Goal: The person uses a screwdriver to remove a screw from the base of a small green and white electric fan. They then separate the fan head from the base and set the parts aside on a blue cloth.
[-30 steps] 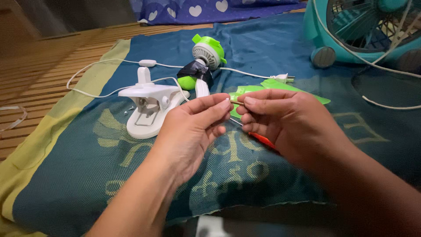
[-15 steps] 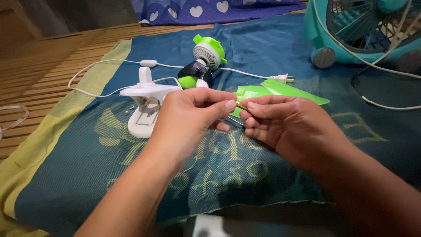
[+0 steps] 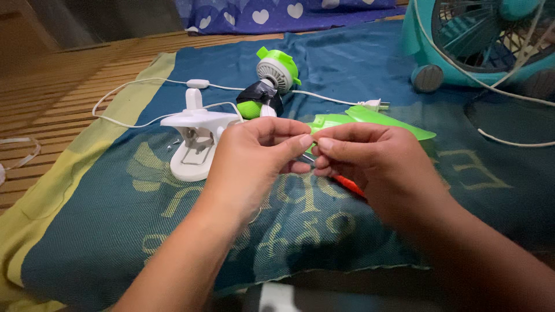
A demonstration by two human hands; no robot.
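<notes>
White clamp base point(image 3: 196, 141); teal fan point(image 3: 480, 40); heart-print cloth point(image 3: 277, 11)

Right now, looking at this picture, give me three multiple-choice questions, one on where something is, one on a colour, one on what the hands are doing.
1. Where is the white clip stand?
A. Left of the left hand
B. On the teal fan
C. In the right hand

2. What colour are the loose fan blades behind the hands?
A. Red
B. Bright green
C. White

3. How do the two hands stand?
A. Flat on the cloth
B. Far apart
C. Fingertips together, pinching something thin

Answers: 1 A, the stand sits on the cloth left of that hand. 2 B, the blades are bright green. 3 C, thumbs and forefingers meet above the cloth.
</notes>
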